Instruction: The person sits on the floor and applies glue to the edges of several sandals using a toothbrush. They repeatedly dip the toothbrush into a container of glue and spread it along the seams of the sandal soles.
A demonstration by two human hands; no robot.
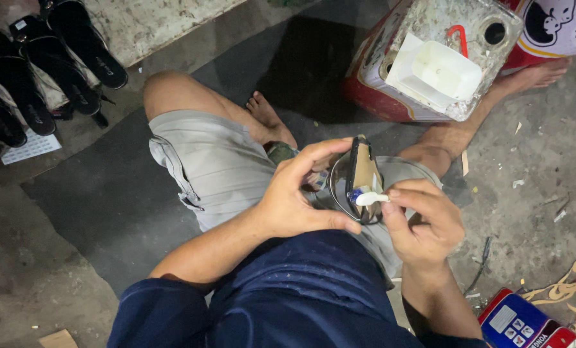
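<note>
the left hand (294,196) is wrapped around a dark sandal (358,177), fingers curled over its top edge and thumb pressed along the lower rim, so the grip is closed firmly on it. the sandal is held on edge above the person's lap, its tan inner sole facing the right side. the right hand (423,222) pinches a small white applicator (368,198) between thumb and fingertips, closed tight on it, with the white tip touching the sandal's sole near a small blue patch. the person sits on a dark mat (107,187) on the floor, wearing grey shorts (210,161) and a dark blue shirt (301,290). just beyond the sandal stands a red and white tin (378,84), grimy on top, with a white plastic tray (437,72) resting on it. a row of black sandals (37,77) lies at the upper left, well apart from the hands. a blue and red box (519,322) sits at the lower right, beside tan cord (574,283).
</note>
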